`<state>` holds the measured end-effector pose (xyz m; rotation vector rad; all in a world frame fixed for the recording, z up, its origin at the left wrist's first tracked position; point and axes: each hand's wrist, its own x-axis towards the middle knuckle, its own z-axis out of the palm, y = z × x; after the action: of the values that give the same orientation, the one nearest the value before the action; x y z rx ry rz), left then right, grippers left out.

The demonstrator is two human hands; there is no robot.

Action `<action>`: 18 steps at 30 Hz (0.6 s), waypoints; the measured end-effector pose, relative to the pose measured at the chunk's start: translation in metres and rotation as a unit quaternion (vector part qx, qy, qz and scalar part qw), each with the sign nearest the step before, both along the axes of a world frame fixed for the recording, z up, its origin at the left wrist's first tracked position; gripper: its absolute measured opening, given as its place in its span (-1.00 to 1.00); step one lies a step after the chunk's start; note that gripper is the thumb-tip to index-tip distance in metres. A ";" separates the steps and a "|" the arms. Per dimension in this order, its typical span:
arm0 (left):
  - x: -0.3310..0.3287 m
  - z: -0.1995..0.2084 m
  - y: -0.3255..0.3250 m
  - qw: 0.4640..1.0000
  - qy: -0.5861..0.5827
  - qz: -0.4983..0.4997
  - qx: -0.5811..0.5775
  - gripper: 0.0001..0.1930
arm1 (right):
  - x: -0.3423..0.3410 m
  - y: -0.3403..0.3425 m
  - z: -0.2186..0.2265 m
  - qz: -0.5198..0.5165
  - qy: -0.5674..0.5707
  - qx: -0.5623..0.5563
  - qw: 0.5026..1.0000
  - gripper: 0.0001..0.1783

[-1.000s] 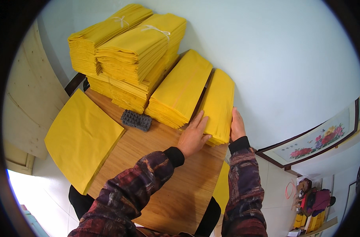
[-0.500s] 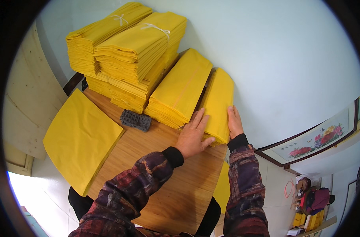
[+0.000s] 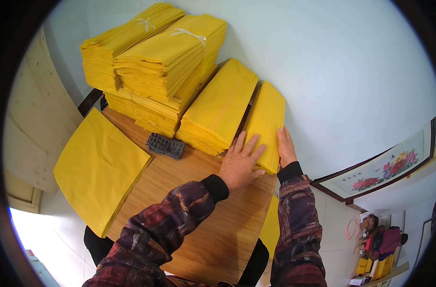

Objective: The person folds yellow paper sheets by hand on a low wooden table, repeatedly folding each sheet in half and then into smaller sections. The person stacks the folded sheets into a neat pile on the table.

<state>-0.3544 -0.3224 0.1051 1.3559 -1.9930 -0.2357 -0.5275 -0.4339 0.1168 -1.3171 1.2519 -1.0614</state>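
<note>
A stack of yellow paper sheets stands on its edge against the pale wall at the right end of a wooden table. My left hand lies flat on the near face of that stack, fingers spread. My right hand presses the stack's far side, next to the wall. Beside it on the left lies another flat yellow stack. Both sleeves are dark plaid.
Tall bundles of yellow paper tied with white string fill the far left of the table. A black ridged block lies near them. A loose pile of yellow sheets overhangs the table's left edge. A framed flower picture leans at right.
Both hands have shifted slightly along the upright stack; my right hand slid a little up its far side. The stacks have not moved.
</note>
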 end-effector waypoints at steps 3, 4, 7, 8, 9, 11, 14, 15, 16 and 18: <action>-0.004 0.015 -0.001 0.999 0.007 -0.007 -0.036 -0.36 | -0.002 0.000 -0.003 -0.012 -0.015 -0.037 0.999 -0.61; -0.008 0.022 -0.007 0.999 0.017 -0.024 -0.042 -0.38 | -0.003 -0.001 -0.004 0.001 -0.032 -0.033 0.999 -0.59; -0.017 0.040 -0.047 0.997 -0.019 -0.062 -0.040 -0.42 | -0.009 -0.005 -0.008 0.018 -0.076 -0.020 0.997 -0.51; -0.020 0.045 -0.065 0.996 -0.039 -0.070 -0.043 -0.42 | -0.010 -0.008 -0.010 0.012 -0.081 -0.013 0.997 -0.47; -0.025 0.049 -0.084 0.996 -0.066 -0.054 -0.010 -0.43 | -0.010 -0.010 -0.012 0.007 -0.096 -0.001 0.995 -0.43; -0.029 0.050 -0.115 0.990 -0.122 -0.042 0.057 -0.41 | -0.012 -0.014 -0.016 -0.004 -0.084 0.000 0.996 -0.42; -0.036 0.038 -0.137 0.983 -0.123 -0.046 0.127 -0.38 | -0.015 -0.015 -0.020 -0.004 -0.060 -0.008 0.998 -0.39; -0.037 0.032 -0.138 0.981 -0.127 -0.051 0.140 -0.35 | -0.016 -0.014 -0.022 -0.001 -0.051 -0.012 0.999 -0.38; -0.036 0.025 -0.139 0.984 -0.118 -0.045 0.129 -0.34 | -0.017 -0.013 -0.024 0.002 -0.045 -0.015 0.999 -0.37; -0.035 0.010 -0.136 0.986 -0.102 -0.038 0.130 -0.33 | -0.016 -0.010 -0.028 0.005 -0.043 -0.016 0.999 -0.35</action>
<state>-0.3895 -0.4584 0.1148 1.5175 -2.2483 -0.4191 -0.5434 -0.4444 0.0893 -1.2874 1.1683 -1.1234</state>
